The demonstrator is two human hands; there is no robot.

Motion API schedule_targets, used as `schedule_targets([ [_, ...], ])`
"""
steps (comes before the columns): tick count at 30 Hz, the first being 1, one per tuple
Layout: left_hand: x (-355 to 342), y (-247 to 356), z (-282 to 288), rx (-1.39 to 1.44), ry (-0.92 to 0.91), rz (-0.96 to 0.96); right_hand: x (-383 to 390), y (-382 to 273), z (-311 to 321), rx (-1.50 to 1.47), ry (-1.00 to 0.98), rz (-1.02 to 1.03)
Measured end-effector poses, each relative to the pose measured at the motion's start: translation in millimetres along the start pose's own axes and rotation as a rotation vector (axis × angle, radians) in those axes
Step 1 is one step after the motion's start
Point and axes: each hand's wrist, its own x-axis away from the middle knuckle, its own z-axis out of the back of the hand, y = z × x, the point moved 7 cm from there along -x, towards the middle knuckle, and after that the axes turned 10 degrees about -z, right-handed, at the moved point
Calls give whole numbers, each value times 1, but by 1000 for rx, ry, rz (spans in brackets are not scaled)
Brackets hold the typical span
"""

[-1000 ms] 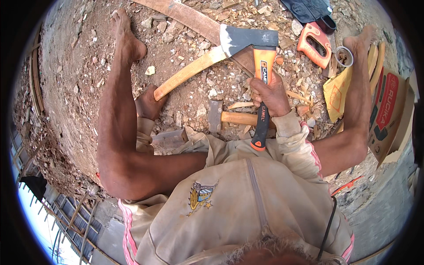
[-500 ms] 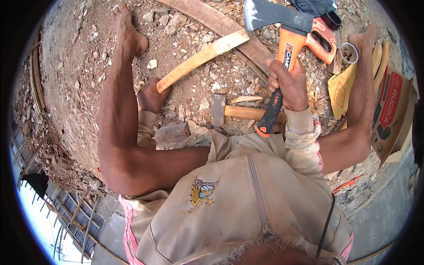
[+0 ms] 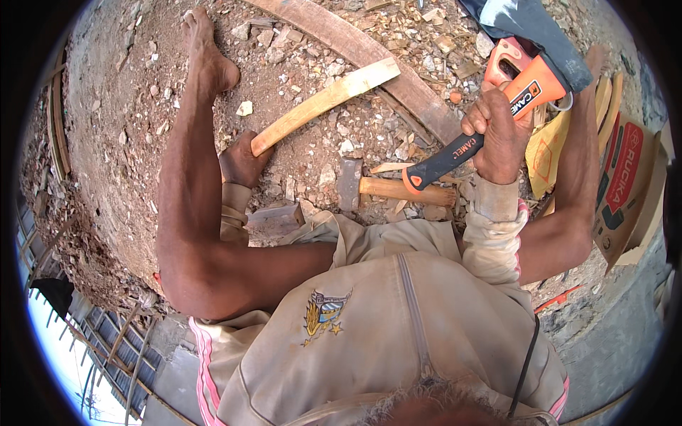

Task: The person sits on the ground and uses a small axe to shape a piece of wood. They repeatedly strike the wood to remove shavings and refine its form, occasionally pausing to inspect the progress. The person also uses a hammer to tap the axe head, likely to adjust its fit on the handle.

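My left hand is closed around the lower end of a slightly curved, pale wood strip. The strip slants up to the right, and its far end overlaps a longer brown plank on the ground. On the right, my right hand grips a hatchet by its orange and black handle. The hatchet's dark head tilts up and right, away from the strip, and hangs over part of a saw with a pinkish-orange handle. Below the hatchet's butt lies a hammer with a wooden handle.
Rubble, stones and wood chips cover the ground between my outstretched legs. A wood block lies near my left sleeve. Beside my right leg are a yellow bag, curved wood strips and a cardboard box.
My right hand has shifted slightly right, and the hatchet has swung so its head moved from upper centre to far right. The left hand and wood strip have hardly moved.
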Motion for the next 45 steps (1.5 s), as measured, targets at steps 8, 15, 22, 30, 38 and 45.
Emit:
schedule_targets([
  [8, 0, -4, -2, 8, -36, 55, -9, 28, -8, 44, -103, -221],
  [15, 4, -3, 0, 73, 85, -7, 5, 92, -12, 207, -210, -394],
  [22, 6, -6, -4, 16, -24, 24, -4, 23, 5, -3, -9, -101],
  [30, 0, -8, 1, 36, -32, 39, -8, 40, -2, 4, -95, -239],
  [38, 3, -14, -8, 83, 4, -9, 22, 119, -45, 362, -401, -380],
  [45, 2, -7, -3, 27, -17, 37, -12, 12, -4, -22, -46, -108],
])
